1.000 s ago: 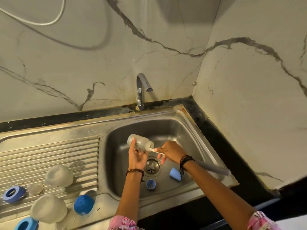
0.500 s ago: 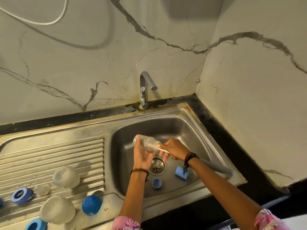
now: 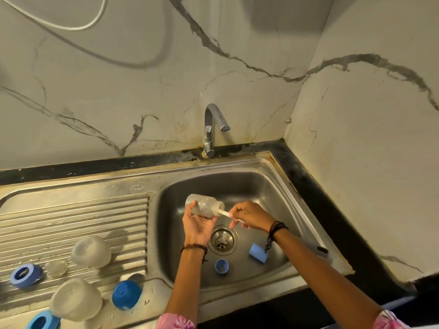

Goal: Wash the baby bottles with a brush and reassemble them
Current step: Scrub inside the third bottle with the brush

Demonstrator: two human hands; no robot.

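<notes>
Left hand (image 3: 198,224) still grips bottle (image 3: 204,206); right hand (image 3: 251,216) holding brush handle (image 3: 228,213), drawn slightly outward.

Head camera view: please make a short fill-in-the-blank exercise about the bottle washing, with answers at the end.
1. The left hand holds a clear bottle over the ____.
2. The right hand holds the brush handle, which enters the bottle's ____.
3. No water runs from the ____.
4. The two small parts lying in the basin are ____ in colour.

Answers: sink; mouth; tap; blue
</notes>
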